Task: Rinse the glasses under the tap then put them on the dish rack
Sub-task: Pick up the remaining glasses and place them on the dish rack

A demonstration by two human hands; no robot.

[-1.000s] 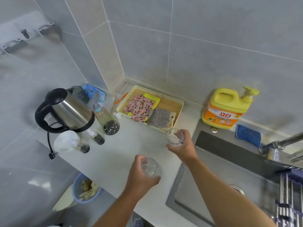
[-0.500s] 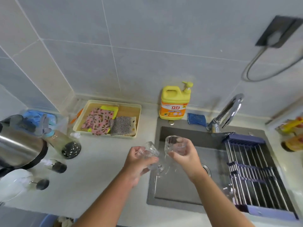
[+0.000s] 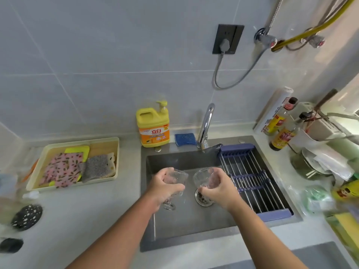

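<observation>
A: Hands, position?
B: Both over the basin of the dark grey steel sink (image 3: 175, 164), side by side with a narrow gap between them, forearms reaching in from the near edge

A: Grip, left?
B: Left hand (image 3: 165, 188) is wrapped round the bowl of a ribbed clear stemmed glass (image 3: 177, 176), fingers curled over it. The stem and foot hang out below the palm and the glass is tilted, mouth up and away

A: Right?
B: Right hand (image 3: 218, 189) clasps a smooth clear glass tumbler (image 3: 203, 177) from its right side, fingers round the wall, thumb low, mouth facing up

A: Glasses touching?
B: Rims near each other. Contact, cannot tell

A: Tap and rack?
B: Curved chrome tap (image 3: 206, 123) stands beyond the hands, a little nearer the right one. Blue-framed dish rack of steel rods (image 3: 252, 181) spans the sink just right of the right hand. Round steel drain (image 3: 201, 199) sits under the right hand, partly hidden by it

A: Surroundings?
B: Yellow pump bottle of detergent with orange label (image 3: 153, 127) beyond the left hand, at the wall. Blue scouring pad (image 3: 184, 139) between it and the tap. Cream rectangular tray (image 3: 77, 142) holding patterned cloths lies well left of the left hand. Two yellow-labelled sauce bottles (image 3: 281, 136) stand beyond the rack, far right of the right hand
</observation>
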